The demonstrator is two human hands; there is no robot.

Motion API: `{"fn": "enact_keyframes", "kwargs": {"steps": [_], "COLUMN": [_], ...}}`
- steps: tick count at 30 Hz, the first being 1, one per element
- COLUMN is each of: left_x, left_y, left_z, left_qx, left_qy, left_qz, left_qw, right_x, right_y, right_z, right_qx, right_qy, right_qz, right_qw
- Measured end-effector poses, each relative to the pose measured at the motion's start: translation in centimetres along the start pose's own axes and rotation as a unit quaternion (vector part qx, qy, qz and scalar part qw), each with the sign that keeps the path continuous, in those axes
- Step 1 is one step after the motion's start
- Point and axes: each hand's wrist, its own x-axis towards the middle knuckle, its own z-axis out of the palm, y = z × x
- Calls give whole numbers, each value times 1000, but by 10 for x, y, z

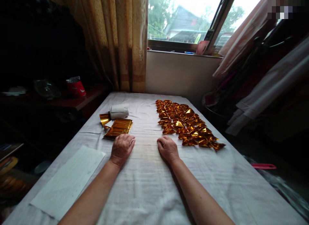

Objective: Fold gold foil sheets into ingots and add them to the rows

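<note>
A white cloth (145,196) covers the table, slightly rumpled at the near end. On the left lies a flat white sheet (70,180), partly behind the left forearm; it looks thin and limp, best lifted by a corner.

Beyond it, the left hand (122,150) rests knuckles up with its fingers curled in. A bit of white shows at the fingertips, but I cannot tell whether they pinch it. The right hand (168,149) lies opposite, well apart from the left, its fingers bent under; whether they press together or hold anything is hidden.

Just past the left hand is the foil stack (120,127), its near edge so close to the knuckles that I cannot tell if they touch. The foil is probably light, slick and springy, quick to crease, so a lone layer is best taken by its edge between thumb and finger.

To the right of the right hand, the folded pieces (180,124) sit in crowded rows, glossy and puffed. They are likely almost weightless and easily crushed; their pointed ends offer the safest hold.

Behind the stack are a gold curl (104,120) and a white roll (119,111), which seems soft. Farther off hang the curtain (120,41) and, beside it, the window (183,18).
</note>
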Motion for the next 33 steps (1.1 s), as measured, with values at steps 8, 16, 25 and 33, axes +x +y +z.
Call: {"fn": "enact_keyframes", "kwargs": {"steps": [8,16,25,33], "left_x": [-21,-24,-19,-19], "left_y": [-47,-50,-42,-41], "left_z": [5,7,-6,-5], "left_qx": [64,49,19,23], "left_qy": [49,38,18,27], "left_qz": [-99,-89,-106,-89], "left_qw": [992,994,994,995], "right_x": [0,-1,-1,0], "right_y": [0,1,3,3], "right_z": [-1,-1,-1,-2], "right_qx": [8,35,57,61], "right_qy": [10,6,6,7], "right_qz": [3,10,13,18], "right_qw": [1000,999,998,998]}}
